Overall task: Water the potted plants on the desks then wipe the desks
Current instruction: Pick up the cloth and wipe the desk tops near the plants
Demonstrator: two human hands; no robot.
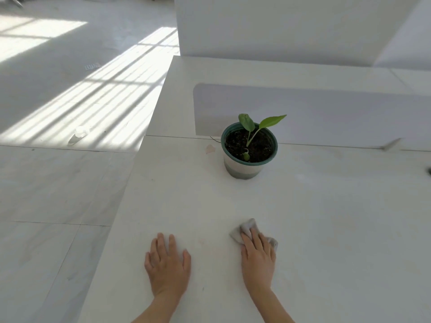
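Note:
A small green plant grows in a white pot with a green rim (245,166), standing on the white desk (326,217) near the low divider. My right hand (257,258) presses a grey cloth (247,227) flat onto the desk, in front of the pot; the cloth sticks out past my fingertips and at the right side. My left hand (168,266) lies flat on the desk to the left of it, fingers slightly apart, holding nothing.
A pale divider panel (326,113) stands behind the pot. The desk's left edge (123,199) drops to a tiled floor with sunlit stripes. A clear bottle (78,135) lies on the floor. A small pale scrap (210,149) lies left of the pot.

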